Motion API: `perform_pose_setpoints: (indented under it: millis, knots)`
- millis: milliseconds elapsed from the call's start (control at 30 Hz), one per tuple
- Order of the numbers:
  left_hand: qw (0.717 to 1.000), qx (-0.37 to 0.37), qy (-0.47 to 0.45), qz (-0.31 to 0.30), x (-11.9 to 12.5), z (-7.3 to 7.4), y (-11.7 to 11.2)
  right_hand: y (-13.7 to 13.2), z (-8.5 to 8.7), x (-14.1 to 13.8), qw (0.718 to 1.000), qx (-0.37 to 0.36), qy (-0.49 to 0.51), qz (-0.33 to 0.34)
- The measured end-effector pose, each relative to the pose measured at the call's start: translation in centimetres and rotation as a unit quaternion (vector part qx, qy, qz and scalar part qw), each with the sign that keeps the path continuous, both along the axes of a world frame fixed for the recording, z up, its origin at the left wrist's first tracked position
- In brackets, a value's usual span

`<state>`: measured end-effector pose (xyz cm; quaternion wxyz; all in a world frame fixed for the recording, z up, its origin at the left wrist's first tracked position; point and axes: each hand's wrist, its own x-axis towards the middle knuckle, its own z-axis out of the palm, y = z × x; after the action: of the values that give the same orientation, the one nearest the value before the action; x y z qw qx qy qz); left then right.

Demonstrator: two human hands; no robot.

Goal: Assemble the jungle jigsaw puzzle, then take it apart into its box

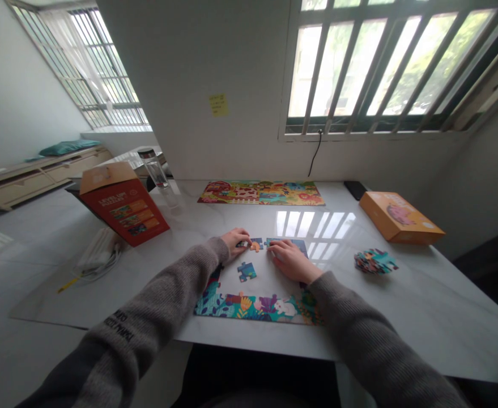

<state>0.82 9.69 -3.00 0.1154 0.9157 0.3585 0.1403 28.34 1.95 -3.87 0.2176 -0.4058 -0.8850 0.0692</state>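
Note:
A part-built jigsaw lies on the white table: its bottom strip [257, 307] is joined, and a few joined pieces [294, 245] form the top edge. My left hand [235, 240] pinches a small blue and orange piece [254, 245] against that top edge. Fingers flat, my right hand [290, 259] presses on the joined top pieces. One loose blue piece [246, 271] rests between my wrists, inside the frame.
A heap of loose pieces [375, 261] sits to the right, beyond it an orange box [399, 217]. A finished puzzle [260, 193] lies by the wall. A red carton [123, 205], a clear bottle [156, 170] and white cables [99, 255] stand left.

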Motion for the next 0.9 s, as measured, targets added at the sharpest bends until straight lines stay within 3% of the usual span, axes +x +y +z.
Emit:
perform_pose_setpoints:
  millis: [100, 300, 400, 500, 667, 800, 900]
  knots:
    - [0.999, 0.011, -0.035, 0.021, -1.4, 0.7, -0.3, 0.0, 0.2, 0.0, 1.000, 0.000, -0.009, 0.005]
    - [0.995, -0.006, -0.063, 0.083, -7.1, 1.9, -0.8, 0.6, 2.0, -0.5, 0.999, 0.000, -0.040, 0.018]
    - [0.982, -0.004, -0.113, 0.148, -8.8, 1.0, -1.8, 1.4, 3.1, -2.0, 0.999, 0.013, -0.023, 0.032]
    - [0.968, 0.003, -0.165, 0.191, -9.3, -0.9, -2.9, 2.3, 3.6, -4.8, 0.998, 0.010, -0.026, 0.049]
    - [0.964, 0.048, -0.197, 0.174, -9.1, -3.2, -3.6, 4.1, 2.9, -9.8, 0.997, 0.005, -0.064, 0.038]
    - [0.976, 0.072, -0.160, 0.128, -9.0, -3.4, -3.7, 5.5, 2.5, -11.8, 0.995, -0.019, -0.094, -0.001]
    - [0.981, 0.084, -0.137, 0.112, -9.0, -3.3, -3.7, 6.3, 2.4, -12.0, 0.994, -0.032, -0.097, 0.025]
